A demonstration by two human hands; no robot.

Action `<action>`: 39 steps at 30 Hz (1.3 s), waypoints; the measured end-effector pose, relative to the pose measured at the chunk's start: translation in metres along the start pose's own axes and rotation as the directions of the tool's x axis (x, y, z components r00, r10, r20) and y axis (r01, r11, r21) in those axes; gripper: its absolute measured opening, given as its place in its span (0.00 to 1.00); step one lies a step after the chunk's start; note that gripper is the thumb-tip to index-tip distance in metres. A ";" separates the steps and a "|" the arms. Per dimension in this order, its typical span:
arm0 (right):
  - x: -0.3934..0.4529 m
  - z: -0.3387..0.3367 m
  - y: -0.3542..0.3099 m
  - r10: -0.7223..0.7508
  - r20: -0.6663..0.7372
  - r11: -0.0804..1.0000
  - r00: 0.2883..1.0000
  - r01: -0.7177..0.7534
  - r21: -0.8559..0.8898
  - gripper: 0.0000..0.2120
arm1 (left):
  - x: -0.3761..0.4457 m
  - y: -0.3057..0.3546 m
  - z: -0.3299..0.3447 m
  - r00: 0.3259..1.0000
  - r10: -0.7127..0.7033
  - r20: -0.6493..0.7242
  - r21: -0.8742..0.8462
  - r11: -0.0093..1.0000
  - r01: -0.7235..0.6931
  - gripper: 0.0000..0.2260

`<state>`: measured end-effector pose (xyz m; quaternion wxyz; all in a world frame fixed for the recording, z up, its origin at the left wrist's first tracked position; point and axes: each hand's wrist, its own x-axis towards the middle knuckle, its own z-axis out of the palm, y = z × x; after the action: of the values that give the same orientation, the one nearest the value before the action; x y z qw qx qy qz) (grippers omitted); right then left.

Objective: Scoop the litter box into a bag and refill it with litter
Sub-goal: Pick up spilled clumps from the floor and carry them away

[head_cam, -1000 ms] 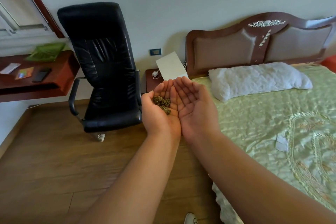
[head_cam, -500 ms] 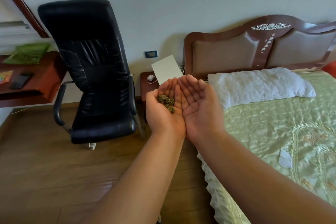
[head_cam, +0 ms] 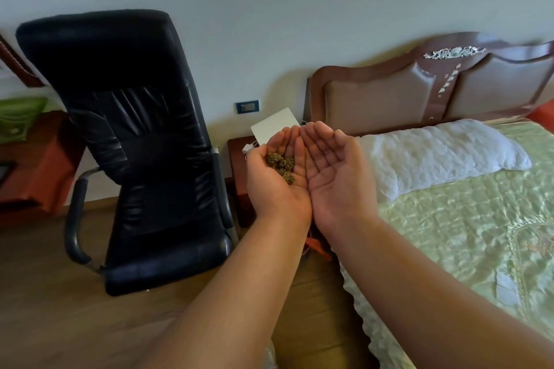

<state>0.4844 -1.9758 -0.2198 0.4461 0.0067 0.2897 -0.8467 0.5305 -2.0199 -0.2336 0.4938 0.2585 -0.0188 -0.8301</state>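
cupped hands carrying small clumps in a bedroom

a few small olive-brown clumps (head_cam: 281, 167) lie in the hollow of your left hand (head_cam: 277, 178), near the centre of the view. that hand is palm up, fingers loosely cupped and pointing toward 12 o'clock, cradling the clumps rather than pinching them. your right hand (head_cam: 335, 174) lies right alongside at 3 o'clock of it, touching it edge to edge, also palm up and gently cupped, with nothing in it. both bare forearms reach in from 6 o'clock.

beyond your fingertips, at 12 o'clock, a white flat panel (head_cam: 274, 128) leans against the wall on a small dark red bedside table (head_cam: 238, 156), with a blue wall socket (head_cam: 247, 106) just above. at 9 o'clock of your hands stands a black leather office chair (head_cam: 141, 141) on the wooden floor (head_cam: 45, 293), and farther that way a reddish desk (head_cam: 39, 165) with something green (head_cam: 18, 121) on it. at 3 o'clock is a bed (head_cam: 467, 237) with a pale green quilted cover, a white pillow (head_cam: 434, 156) and a padded wooden headboard (head_cam: 419, 93). something orange (head_cam: 319, 247) shows low between your wrists; you cannot tell what it is.
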 end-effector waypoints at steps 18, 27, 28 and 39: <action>0.113 0.034 0.046 -0.009 -0.080 0.997 0.997 0.002 -0.077 0.15 | 0.117 0.034 0.018 1.000 0.022 -0.009 0.067 0.997 -0.021 0.14; 0.198 0.016 0.031 0.170 -0.095 0.965 0.981 -0.185 -0.186 0.15 | 0.182 -0.005 0.032 0.991 0.135 0.020 0.123 0.983 -0.136 0.16; 0.210 0.012 0.027 0.191 -0.095 0.960 0.977 -0.206 -0.189 0.15 | 0.191 -0.013 0.035 0.989 0.145 0.012 0.127 0.981 -0.145 0.16; 0.336 -0.069 0.025 0.338 -0.124 0.900 0.933 -0.359 -0.247 0.16 | 0.302 -0.095 0.003 0.967 0.245 -0.069 0.215 0.950 -0.225 0.20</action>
<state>0.2842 -2.2045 -0.3796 0.5754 0.0317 0.4122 -0.7057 0.3381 -2.2224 -0.3817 0.5601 0.3430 -0.1117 -0.7458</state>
